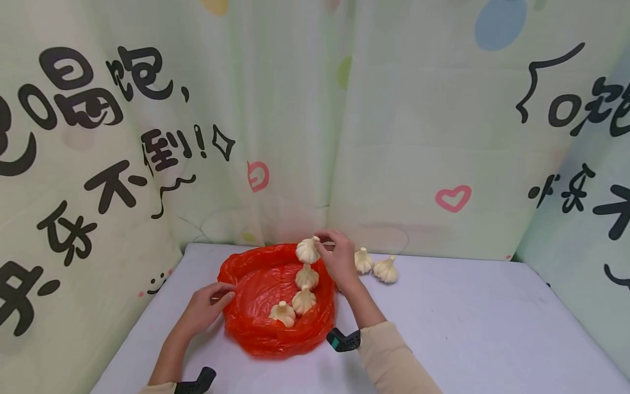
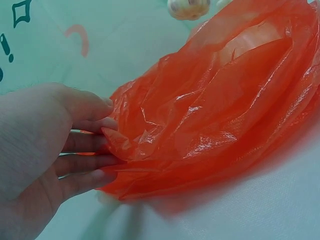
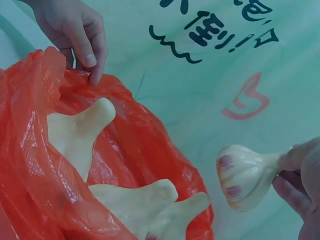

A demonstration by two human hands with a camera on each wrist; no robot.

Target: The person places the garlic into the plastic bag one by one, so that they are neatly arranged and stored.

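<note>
A red plastic bag (image 1: 251, 295) stands on the table with its mouth spread wide and its rim rolled. Three garlic bulbs (image 1: 283, 313) lie inside, toward its right and front side. My right hand (image 1: 339, 260) pinches another garlic bulb (image 3: 245, 175) by its stem, over the bag's far right rim. In the right wrist view this bulb shows purple patches and hangs apart from the red plastic. My left hand (image 1: 209, 306) holds the bag's left edge, its thumb and fingers (image 2: 87, 142) at the thin plastic.
Two more garlic bulbs (image 1: 385, 269) lie on the table just right of my right hand. The white table (image 1: 467, 323) reaches to a printed curtain (image 1: 394, 137) behind, with curtain also along both sides.
</note>
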